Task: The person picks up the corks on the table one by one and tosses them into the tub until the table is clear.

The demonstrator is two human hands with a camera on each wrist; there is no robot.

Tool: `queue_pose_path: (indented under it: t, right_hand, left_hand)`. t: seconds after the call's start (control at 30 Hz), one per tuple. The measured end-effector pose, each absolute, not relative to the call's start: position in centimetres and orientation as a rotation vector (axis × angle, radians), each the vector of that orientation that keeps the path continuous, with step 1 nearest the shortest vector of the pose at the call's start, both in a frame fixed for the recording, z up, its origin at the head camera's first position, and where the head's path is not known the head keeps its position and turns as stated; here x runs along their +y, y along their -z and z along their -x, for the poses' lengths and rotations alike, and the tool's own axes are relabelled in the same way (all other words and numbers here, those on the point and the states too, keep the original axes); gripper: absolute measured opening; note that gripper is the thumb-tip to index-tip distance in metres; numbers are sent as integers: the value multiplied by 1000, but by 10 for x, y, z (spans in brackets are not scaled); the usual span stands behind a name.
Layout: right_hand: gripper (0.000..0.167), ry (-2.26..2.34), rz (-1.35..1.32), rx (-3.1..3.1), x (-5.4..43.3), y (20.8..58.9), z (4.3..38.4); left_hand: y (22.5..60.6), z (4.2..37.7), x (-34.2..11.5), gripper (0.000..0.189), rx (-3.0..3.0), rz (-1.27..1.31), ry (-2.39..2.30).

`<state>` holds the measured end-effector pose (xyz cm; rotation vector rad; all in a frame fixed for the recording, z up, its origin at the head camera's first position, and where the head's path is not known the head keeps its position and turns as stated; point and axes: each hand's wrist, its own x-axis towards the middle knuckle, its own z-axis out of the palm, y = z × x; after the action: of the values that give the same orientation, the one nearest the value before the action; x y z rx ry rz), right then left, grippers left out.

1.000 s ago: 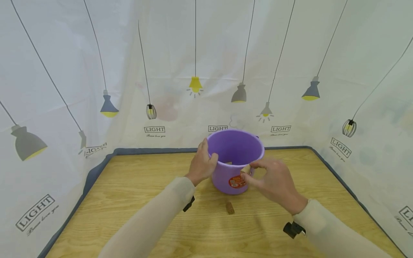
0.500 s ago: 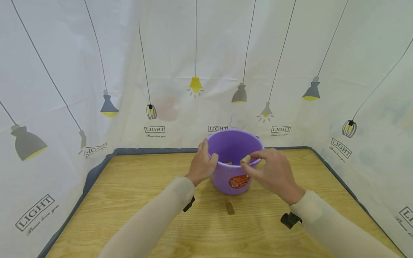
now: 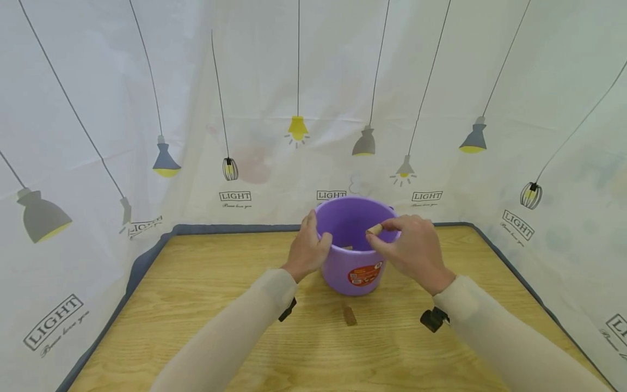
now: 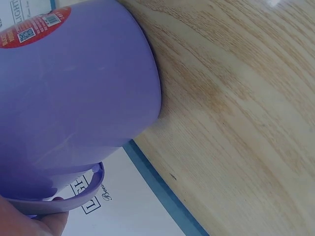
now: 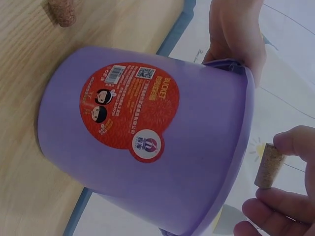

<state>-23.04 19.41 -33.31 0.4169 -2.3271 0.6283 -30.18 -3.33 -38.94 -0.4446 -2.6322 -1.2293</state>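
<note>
A purple bucket (image 3: 350, 272) with a red label stands on the wooden table. My left hand (image 3: 307, 250) grips its left rim, the thumb over the front edge; in the left wrist view, fingers lie by the bucket's handle (image 4: 83, 196). Between thumb and fingertips, my right hand (image 3: 416, 250) pinches a cork stopper (image 5: 270, 166), holding it above the bucket's opening at the right. On the table in front of the bucket lies a second cork (image 3: 350, 316). Inside the bucket a small pale piece (image 3: 347, 247) shows in part, mostly hidden by the front rim.
The wooden table (image 3: 215, 283) is edged by a blue border (image 3: 235, 228). Behind and at both sides hangs a white cloth (image 3: 264, 71) printed with lamps and the word LIGHT. A black wrist camera (image 3: 433, 319) sits under the right sleeve.
My right hand has risen with the cork, from in front of the bucket's label to over its rim and opening. The left hand and the bucket stay put.
</note>
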Motion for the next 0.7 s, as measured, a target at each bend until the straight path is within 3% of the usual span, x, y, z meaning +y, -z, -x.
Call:
queue_pose_path:
  t: [0.7]
  right_hand:
    - [30, -577, -296, -2536, 191, 334, 254]
  left_hand:
    - [389, 303, -32, 81, -2642, 446, 1204]
